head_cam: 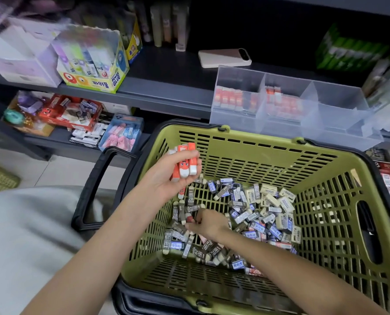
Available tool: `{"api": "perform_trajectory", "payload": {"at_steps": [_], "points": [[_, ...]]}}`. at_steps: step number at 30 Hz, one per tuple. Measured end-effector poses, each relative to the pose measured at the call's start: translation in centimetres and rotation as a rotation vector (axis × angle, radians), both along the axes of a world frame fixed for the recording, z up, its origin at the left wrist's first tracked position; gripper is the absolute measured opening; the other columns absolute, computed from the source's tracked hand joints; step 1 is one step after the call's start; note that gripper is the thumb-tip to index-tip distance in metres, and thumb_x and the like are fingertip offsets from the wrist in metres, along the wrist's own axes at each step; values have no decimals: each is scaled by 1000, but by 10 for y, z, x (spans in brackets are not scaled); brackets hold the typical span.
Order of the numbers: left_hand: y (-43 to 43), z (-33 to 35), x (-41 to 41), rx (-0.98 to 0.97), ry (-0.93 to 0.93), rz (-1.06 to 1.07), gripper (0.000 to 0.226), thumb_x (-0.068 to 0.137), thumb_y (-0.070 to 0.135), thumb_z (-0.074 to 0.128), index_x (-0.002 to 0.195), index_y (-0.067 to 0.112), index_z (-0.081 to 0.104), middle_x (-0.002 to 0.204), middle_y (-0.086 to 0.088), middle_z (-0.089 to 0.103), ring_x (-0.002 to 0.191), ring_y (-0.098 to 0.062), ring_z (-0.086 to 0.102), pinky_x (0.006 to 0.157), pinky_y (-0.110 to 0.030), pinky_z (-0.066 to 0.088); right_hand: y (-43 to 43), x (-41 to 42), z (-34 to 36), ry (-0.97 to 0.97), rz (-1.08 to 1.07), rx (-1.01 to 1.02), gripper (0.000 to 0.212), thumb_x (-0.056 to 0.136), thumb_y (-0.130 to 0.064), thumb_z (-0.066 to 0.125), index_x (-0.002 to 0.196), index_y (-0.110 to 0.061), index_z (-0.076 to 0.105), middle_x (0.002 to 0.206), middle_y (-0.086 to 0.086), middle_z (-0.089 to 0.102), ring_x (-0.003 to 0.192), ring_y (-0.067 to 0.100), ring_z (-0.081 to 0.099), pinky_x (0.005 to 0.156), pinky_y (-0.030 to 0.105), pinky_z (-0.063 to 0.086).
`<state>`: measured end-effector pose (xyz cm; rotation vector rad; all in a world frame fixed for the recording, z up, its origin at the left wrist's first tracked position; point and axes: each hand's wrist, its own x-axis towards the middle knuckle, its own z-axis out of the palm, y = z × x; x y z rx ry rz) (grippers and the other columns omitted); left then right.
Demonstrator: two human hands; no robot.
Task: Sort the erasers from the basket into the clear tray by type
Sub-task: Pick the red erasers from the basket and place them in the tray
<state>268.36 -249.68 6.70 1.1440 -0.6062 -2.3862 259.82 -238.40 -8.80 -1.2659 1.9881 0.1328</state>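
1. In front, green basket (235, 142), its bottom strewn with mixed erasers (257, 214): dark 2B, blue-labelled, cream.
2. Just behind its far wall, clear tray (339, 123) on the shelf (166, 71); two left compartments stocked with the orange kind, the right one seemingly bare.
3. Over the basket, left hand (164, 178) gripping a bundle of orange erasers (186, 164). Keep them aligned; avoid overfilling the grip.
4. Down in the heap, right hand (208, 221), fingers curled, apparently pinching a reddish eraser (190, 218). Pick by colour, one at a time, then pass across.
5. Lift well over the far wall when unloading.
6. Left of the tray: glue box (91, 64) and phone (224, 57), clear of the path.
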Motion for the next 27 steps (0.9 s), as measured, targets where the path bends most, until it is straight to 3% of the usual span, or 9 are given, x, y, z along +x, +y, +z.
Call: {"api": "perform_trajectory", "payload": {"at_steps": [3,6,11,14,17,20,24,27], "points": [[0,0,0,1,12,-16,41,56,4,73,95,2,59,65,-10,68,57,-16,66,50,-24,53,8,-14,3,-100,31,13,36,83,-52,61,91,-17,57,70,-5,54,68,12,57,50,21,41],[1,2,-1,-22,2,-34,52,54,5,75,102,2,57,65,-9,69,58,-16,67,51,-25,54,16,-11,5,14,161,9,33,81,-35,67,105,-14,57,86,-1,58,79,17,58,53,22,42],[2,2,-1,-51,-18,-48,51,54,5,75,102,4,58,64,-7,70,58,-15,68,52,-24,54,18,-1,2,120,157,-79,23,85,-36,61,89,-13,58,78,-2,57,69,15,53,44,21,31],[2,1,-1,-99,-47,-68,48,54,5,76,98,10,59,64,-4,71,60,-14,69,53,-24,54,17,-14,6,-125,-50,-68,21,87,-28,61,88,-8,65,82,4,67,62,13,54,50,24,45],[4,-1,-2,-192,-133,-138,52,54,7,79,102,13,59,72,-3,71,60,-12,69,54,-23,54,16,-32,24,-418,-311,-79,20,87,-16,63,91,3,63,81,14,62,55,14,49,52,25,44],[8,-5,-3,-273,-196,-191,47,63,4,80,103,12,58,81,-4,65,60,-11,66,54,-22,53,12,-48,59,-751,-525,-144,10,87,-13,63,91,-4,63,80,12,62,50,11,46,48,23,40],[13,-4,-6,-379,-237,-263,54,56,13,84,103,15,58,87,-2,66,69,-11,67,60,-24,55,12,-62,113,-976,-538,-317,8,88,-12,60,83,-8,64,70,-1,67,55,10,47,52,19,41],[16,2,-10,-393,-179,-313,65,48,21,86,107,14,59,85,0,66,70,-11,66,60,-25,53,12,-63,145,-1004,-506,-470,9,89,-9,60,87,-2,64,70,5,65,51,9,47,48,17,40]]}}
